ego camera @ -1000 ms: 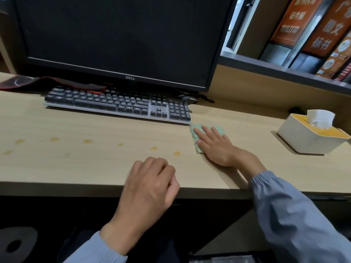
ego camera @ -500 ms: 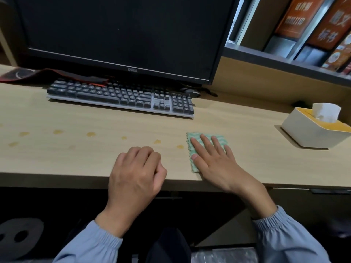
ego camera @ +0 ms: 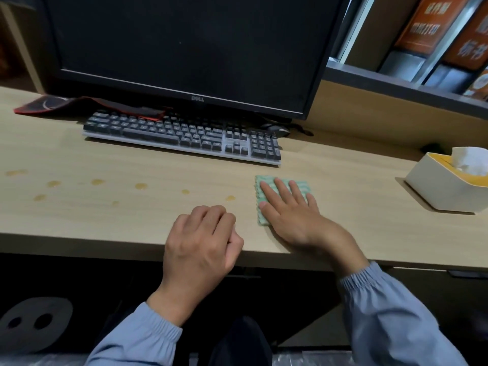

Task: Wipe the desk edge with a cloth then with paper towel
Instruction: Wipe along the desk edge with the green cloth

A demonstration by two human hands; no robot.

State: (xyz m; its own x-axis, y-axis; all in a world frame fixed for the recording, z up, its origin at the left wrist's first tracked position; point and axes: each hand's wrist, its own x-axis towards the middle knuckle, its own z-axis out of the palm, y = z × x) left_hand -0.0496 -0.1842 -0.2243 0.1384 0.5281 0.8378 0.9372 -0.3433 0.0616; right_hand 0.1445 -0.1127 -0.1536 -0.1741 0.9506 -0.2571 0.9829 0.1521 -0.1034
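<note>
Yellow spots (ego camera: 97, 181) on tabletop (ego camera: 118, 223), unwiped. My left hand (ego camera: 200, 244): clenched, empty, at front edge. Right hand (ego camera: 290, 215): flat, pressing green cloth (ego camera: 303, 186) near edge. Judged: cloth pass barely begun; paper towel (ego camera: 468, 161) untouched.

Desk (ego camera: 132, 165) top looked like pale wood-grain laminate, matt & smooth; amber spots (ego camera: 140, 185) on it were wet-glossy. Cloth (ego camera: 305, 186) was green woven fabric w/ a ribbed, bumpy texture & scalloped edge. Keyboard (ego camera: 182, 136): dark matt plastic keys on a grey base, poss. metal, can't tell. Monitor (ego camera: 184, 48): black plastic bezel, screen dull w/ faint sheen. Mouse mat (ego camera: 52, 105) was black-red fabric, soft-looking. Tissue box (ego camera: 435, 186) was smooth white plastic, slight sheen, yellow top; paper tissue (ego camera: 470, 159) in it was white, soft, crinkled. Sleeves (ego camera: 383, 313) were blue-grey matt cloth w/ gathered cuffs. Book spines (ego camera: 422, 22) looked glossy orange.
</note>
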